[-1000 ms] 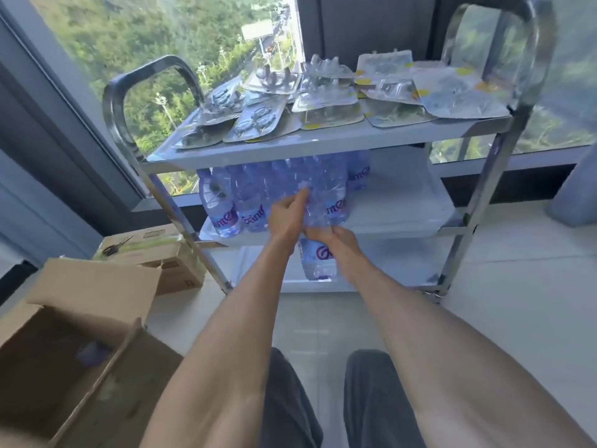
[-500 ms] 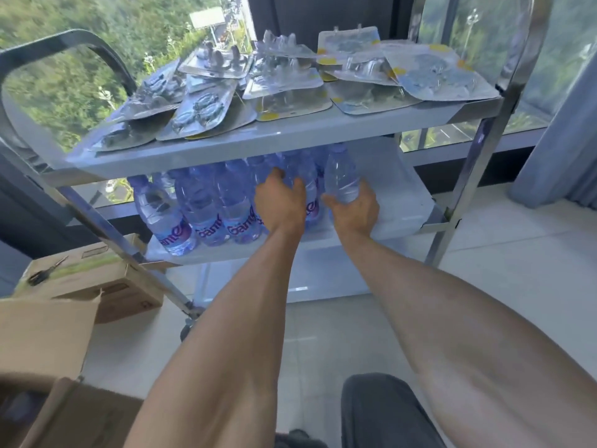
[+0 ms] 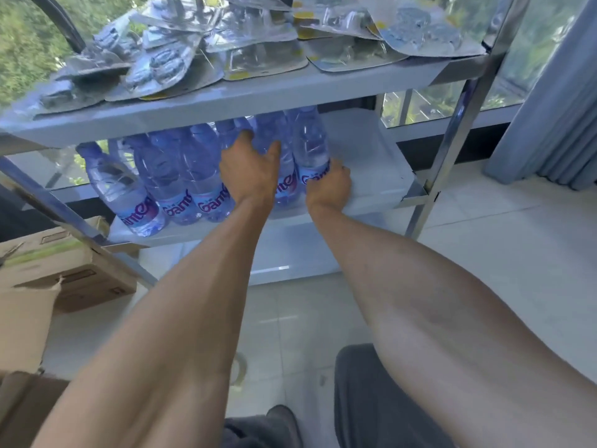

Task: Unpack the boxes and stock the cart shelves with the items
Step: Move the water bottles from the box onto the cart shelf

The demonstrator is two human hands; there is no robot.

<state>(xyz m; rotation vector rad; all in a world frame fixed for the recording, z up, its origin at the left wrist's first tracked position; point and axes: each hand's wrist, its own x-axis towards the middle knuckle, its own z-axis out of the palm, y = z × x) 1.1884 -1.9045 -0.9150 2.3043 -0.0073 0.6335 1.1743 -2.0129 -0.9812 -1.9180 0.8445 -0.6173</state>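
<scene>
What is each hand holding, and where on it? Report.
The right hand grips the rightmost water bottle low, around its label. The left hand rests spread against the neighbouring bottles, gripping none.

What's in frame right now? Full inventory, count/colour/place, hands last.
clear plastic water bottles with purple-lettered labels: at least seven visible, bluish clear, standing on left part of the middle shelf.
flat blister packs with card backing: many, overlapping, silver-grey with yellow marks, covering the top shelf.
stainless steel three-shelf cart: one, silver-grey, before the window.
closed brown cardboard box: one, on the floor left of the cart.
open brown cardboard box flaps: one box, near left edge.
blue-grey curtain: one, right edge.
left hand: fingers spread against the bottles.
right hand: grips the rightmost bottle near its base.
</scene>
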